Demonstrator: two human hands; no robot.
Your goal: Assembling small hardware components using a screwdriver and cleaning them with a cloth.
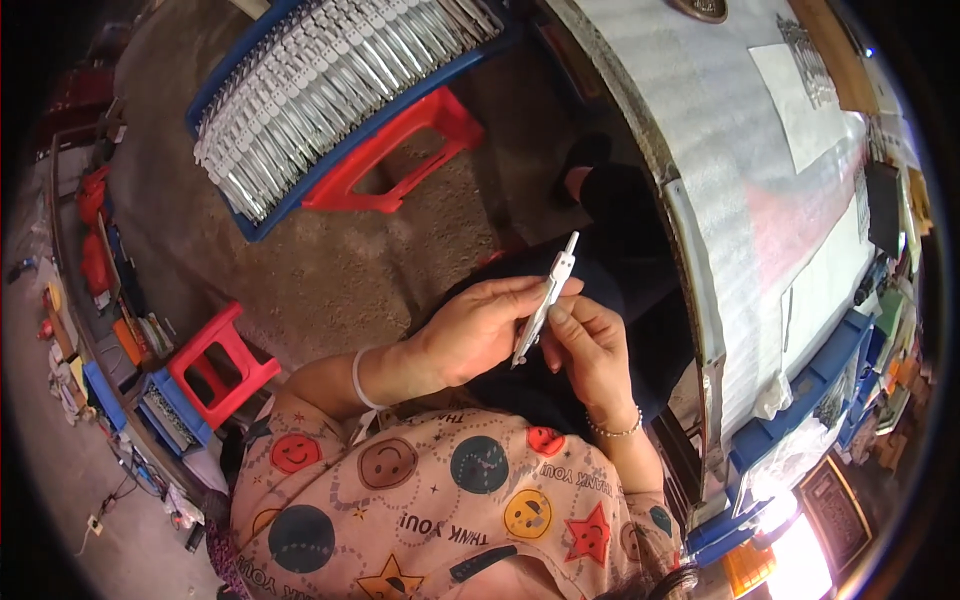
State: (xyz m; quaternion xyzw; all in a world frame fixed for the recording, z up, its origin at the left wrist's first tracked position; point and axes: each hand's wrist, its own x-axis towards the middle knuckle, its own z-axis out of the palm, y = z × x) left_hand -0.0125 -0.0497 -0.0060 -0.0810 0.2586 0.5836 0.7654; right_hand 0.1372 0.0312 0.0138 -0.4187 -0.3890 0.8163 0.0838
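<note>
Item: slim white-and-metal instrument (545, 305), held at a tilt between both hands. The left hand (475, 325) pinches its upper body; the right hand (596, 345) has thumb and fingers drawn in against its lower side, though whether they grip cannot be told. Judged light, stiff and smooth, probably slippery; the thin metal legs appear liable to bend. Advisable hold: the broader white body. Ahead and left of the left hand, similar instruments (325, 90), rigid and glossy, fill a blue tray (252, 228). Right of the right hand: table (690, 130), grey, rippled covering.
</note>
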